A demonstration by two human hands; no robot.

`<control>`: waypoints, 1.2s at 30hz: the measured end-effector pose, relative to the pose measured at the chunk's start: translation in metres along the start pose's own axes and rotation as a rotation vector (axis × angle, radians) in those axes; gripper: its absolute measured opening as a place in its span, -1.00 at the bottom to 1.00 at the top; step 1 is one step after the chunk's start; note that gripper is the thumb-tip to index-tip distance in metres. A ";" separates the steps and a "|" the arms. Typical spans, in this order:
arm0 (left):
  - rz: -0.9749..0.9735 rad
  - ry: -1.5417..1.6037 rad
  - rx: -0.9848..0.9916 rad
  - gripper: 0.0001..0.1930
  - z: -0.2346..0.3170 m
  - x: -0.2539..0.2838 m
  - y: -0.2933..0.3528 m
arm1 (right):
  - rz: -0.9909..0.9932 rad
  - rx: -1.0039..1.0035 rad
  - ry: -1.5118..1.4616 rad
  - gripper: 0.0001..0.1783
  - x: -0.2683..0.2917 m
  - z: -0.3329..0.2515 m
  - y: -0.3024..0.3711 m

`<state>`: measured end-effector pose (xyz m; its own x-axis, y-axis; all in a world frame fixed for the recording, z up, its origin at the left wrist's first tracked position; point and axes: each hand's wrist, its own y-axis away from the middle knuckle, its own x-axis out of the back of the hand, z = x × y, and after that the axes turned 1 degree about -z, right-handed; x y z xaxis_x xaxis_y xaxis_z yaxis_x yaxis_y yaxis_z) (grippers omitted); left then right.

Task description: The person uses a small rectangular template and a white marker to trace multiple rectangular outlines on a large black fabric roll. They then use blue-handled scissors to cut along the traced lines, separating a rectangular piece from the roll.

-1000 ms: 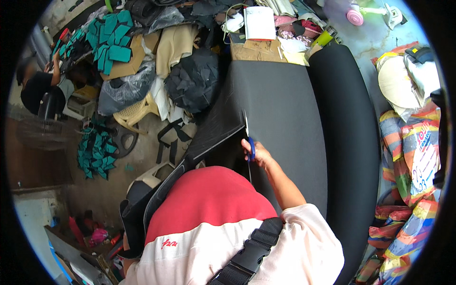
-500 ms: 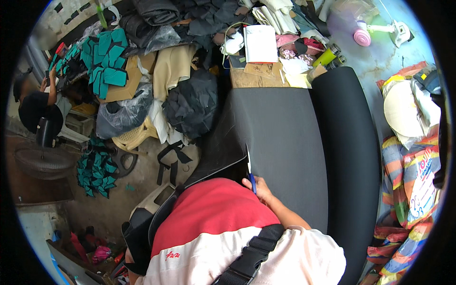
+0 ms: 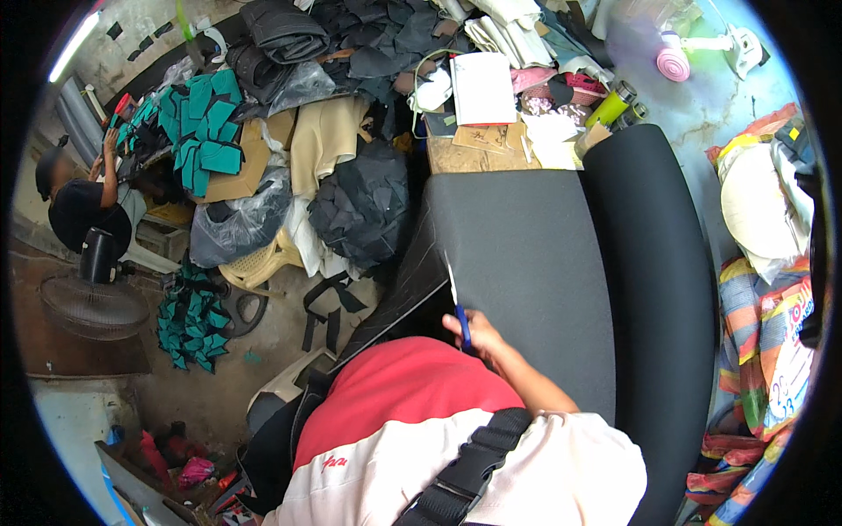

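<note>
My right hand [image 3: 480, 335] is closed round the blue handles of a pair of scissors [image 3: 463, 324]. Their blades point away from me, at the cut edge of a dark grey sheet [image 3: 526, 254] spread over the table. To the left of the blades, a loose flap [image 3: 408, 285] of the sheet hangs down over the table's side toward my body. A dark gap shows between the flap and the part lying flat. My left hand is out of view, hidden low on the left beyond my shirt and the hanging material.
A thick black roll [image 3: 653, 280] lies along the table's right side. Papers and a white notebook [image 3: 484, 89] sit at the far end, near a green bottle [image 3: 611, 103]. Leftward are a bulging plastic bag [image 3: 241, 223], teal pieces [image 3: 193, 316], a fan [image 3: 95, 302] and a seated person [image 3: 83, 202].
The scissors and my right hand have moved slightly forward and left along the sheet. The whole view has shifted a little. The person at the left has raised an arm.
</note>
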<state>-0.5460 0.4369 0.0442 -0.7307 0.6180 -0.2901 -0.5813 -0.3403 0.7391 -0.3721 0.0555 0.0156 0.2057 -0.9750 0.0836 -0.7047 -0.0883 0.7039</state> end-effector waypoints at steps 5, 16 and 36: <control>-0.015 -0.001 -0.015 -0.53 0.001 -0.001 0.003 | 0.068 0.082 0.015 -0.34 -0.007 -0.012 -0.013; -0.015 0.022 -0.016 -0.52 0.000 -0.009 0.000 | 0.059 0.036 0.134 -0.26 -0.013 -0.035 -0.042; -0.043 0.055 -0.014 -0.51 0.000 -0.030 -0.016 | 0.098 0.165 -0.043 -0.34 -0.007 -0.079 -0.094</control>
<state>-0.5143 0.4238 0.0412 -0.7230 0.5929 -0.3545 -0.6173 -0.3242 0.7168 -0.2538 0.0869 0.0041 0.1042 -0.9881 0.1131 -0.8222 -0.0217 0.5687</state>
